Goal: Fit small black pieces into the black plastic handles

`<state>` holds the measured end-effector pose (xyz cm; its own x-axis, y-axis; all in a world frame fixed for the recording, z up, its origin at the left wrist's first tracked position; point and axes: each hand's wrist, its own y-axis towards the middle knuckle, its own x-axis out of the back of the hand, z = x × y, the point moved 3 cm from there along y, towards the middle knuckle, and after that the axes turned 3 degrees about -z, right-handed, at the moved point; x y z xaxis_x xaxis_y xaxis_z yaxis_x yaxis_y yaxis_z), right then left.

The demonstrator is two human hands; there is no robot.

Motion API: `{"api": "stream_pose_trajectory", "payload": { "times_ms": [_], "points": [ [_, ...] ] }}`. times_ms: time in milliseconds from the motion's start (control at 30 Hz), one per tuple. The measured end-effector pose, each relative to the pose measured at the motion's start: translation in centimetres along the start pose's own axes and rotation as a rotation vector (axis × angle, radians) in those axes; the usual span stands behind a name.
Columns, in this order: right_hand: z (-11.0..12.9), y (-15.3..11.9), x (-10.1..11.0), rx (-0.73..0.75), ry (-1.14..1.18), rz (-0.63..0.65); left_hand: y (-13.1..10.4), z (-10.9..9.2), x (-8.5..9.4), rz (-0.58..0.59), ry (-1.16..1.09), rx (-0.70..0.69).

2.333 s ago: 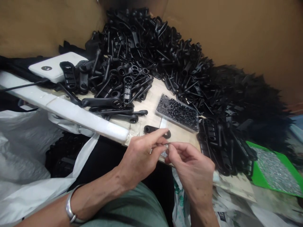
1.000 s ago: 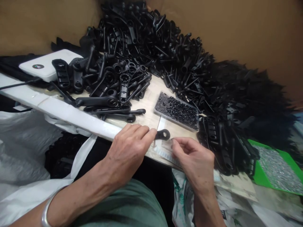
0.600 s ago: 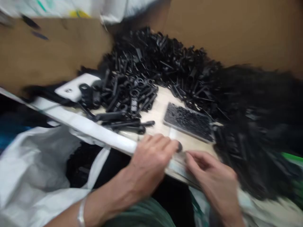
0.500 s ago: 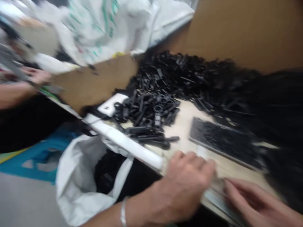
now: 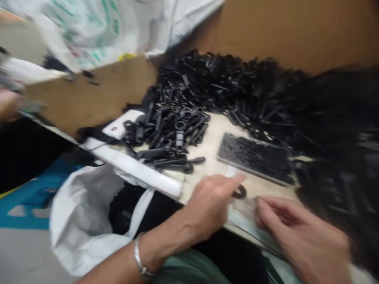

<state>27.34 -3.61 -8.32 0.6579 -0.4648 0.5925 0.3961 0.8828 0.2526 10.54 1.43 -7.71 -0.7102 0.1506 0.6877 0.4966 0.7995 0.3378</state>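
My left hand (image 5: 207, 203), with a silver bangle at the wrist, is closed above the front edge of the table. The ring-shaped end of a black plastic part (image 5: 241, 192) sticks out beyond its fingers; the rest is hidden in the hand. To its right, my right hand (image 5: 299, 230) has thumb and forefinger pinched together, and what lies between the tips is too small and blurred to make out. Just beyond both hands lies a shallow tray (image 5: 256, 157) filled with small black pieces. Black ring-ended parts (image 5: 174, 130) are heaped to the left of the tray.
A larger pile of black parts (image 5: 231, 79) lies against a brown board (image 5: 281, 31). A white strip (image 5: 133, 167) runs along the table's front edge. Below it hangs an open white sack (image 5: 74, 221) with black contents. Another person's hand (image 5: 8, 102) is at far left.
The view has shifted, so the table's contents appear farther left and higher. My hands have drawn slightly apart, and the ring end of the black part now shows beside my left fingers.
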Motion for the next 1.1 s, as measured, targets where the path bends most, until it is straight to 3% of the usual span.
{"api": "stream_pose_trajectory", "payload": {
  "times_ms": [167, 1100],
  "points": [
    [0.8, 0.2, 0.0, -0.100, 0.100, 0.024, 0.4, 0.4, -0.6, -0.005, -0.067, 0.077],
    [1.3, 0.1, -0.6, -0.048, 0.109, 0.062, 0.3, -0.2, -0.4, -0.066, 0.012, 0.056]
  ]
}}
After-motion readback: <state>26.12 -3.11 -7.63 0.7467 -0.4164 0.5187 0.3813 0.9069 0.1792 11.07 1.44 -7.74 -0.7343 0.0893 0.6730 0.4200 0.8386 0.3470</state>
